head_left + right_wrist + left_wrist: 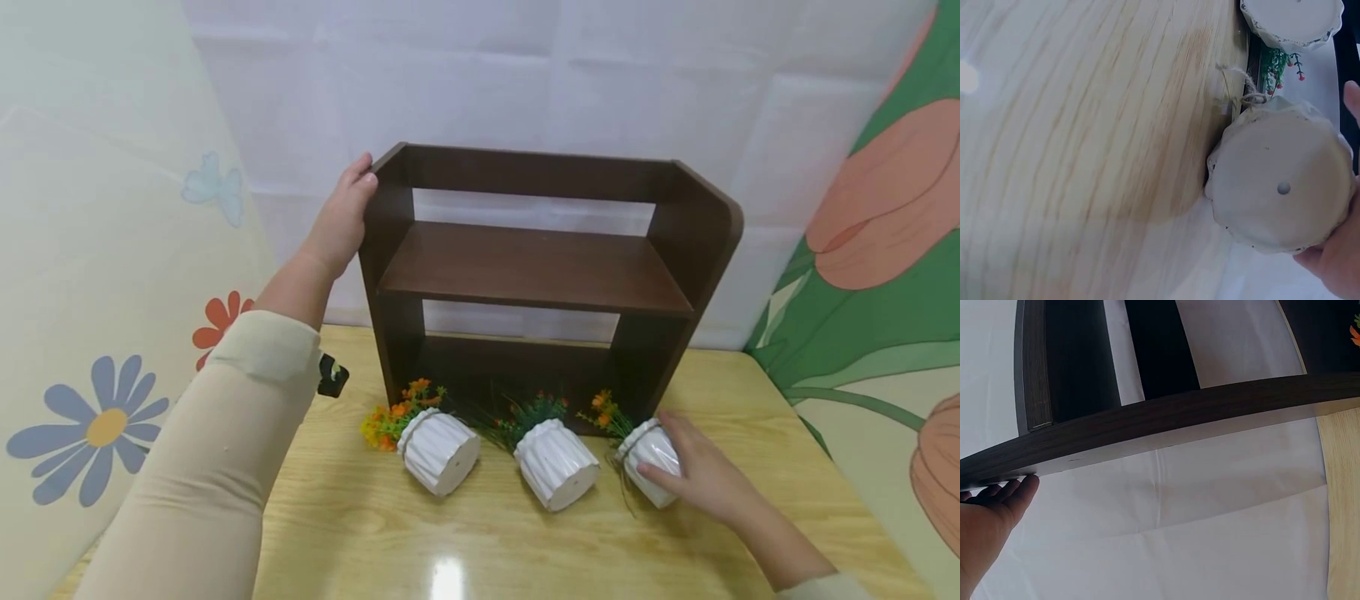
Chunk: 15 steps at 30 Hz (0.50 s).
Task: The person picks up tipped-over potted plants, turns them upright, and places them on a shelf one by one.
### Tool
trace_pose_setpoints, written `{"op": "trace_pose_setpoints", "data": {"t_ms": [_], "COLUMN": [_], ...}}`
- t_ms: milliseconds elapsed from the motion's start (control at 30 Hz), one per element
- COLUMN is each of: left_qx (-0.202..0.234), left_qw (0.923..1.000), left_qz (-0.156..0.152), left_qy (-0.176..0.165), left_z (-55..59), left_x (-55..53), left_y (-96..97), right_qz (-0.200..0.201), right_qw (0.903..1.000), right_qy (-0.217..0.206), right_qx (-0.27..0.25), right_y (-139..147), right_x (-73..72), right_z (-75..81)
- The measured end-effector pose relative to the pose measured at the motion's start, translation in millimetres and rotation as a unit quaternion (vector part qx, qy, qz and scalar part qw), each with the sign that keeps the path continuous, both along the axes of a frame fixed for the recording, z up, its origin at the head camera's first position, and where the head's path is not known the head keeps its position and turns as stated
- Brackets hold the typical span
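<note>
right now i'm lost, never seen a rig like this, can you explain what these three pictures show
There is no machine: a person works bare-handed. The widest picture comes from a camera worn on the head, looking forward and down; the other two come from a camera on each wrist. A brown shelf stands on the wooden table, with three white flower pots before it, tipped so their bases face the person. The left hand rests against the shelf's side; the right hand holds the rightmost pot.

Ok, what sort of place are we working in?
Probably a staged tabletop set indoors: a wood-grain table backed by a creased white cloth, with large flower prints to both sides.
</note>
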State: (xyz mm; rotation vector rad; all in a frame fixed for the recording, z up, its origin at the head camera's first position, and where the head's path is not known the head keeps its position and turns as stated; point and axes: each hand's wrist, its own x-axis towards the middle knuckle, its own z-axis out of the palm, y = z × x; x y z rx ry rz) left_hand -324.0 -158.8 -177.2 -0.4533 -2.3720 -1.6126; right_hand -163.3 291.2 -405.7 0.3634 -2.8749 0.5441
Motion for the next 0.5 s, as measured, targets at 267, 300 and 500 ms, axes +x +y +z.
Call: {"op": "trace_pose_setpoints", "data": {"t_ms": [267,300,500], "left_qx": [0.005,0.005,0.008], "left_qw": [1.0000,1.0000,0.9999], "left_qz": [0.003,0.004,0.003], "left_qy": [-0.004,-0.005,-0.009], "left_z": [-2.3,-2.5,-4.2], "left_x": [1.3,1.4,1.9], "left_y": [0.5,0.5,1.3], "right_qz": [-0.031,-0.035,-0.064], "right_qw": [0.9991,0.9987,0.9953], "right_qy": [-0.027,-0.031,-0.067], "right_qx": [0.015,0.018,0.031], "right_y": [-3.4,-3.7,-6.6], "right_x": [-0.3,-0.5,-1.0], "right_z": [-2.3,-2.3,-0.6]}}
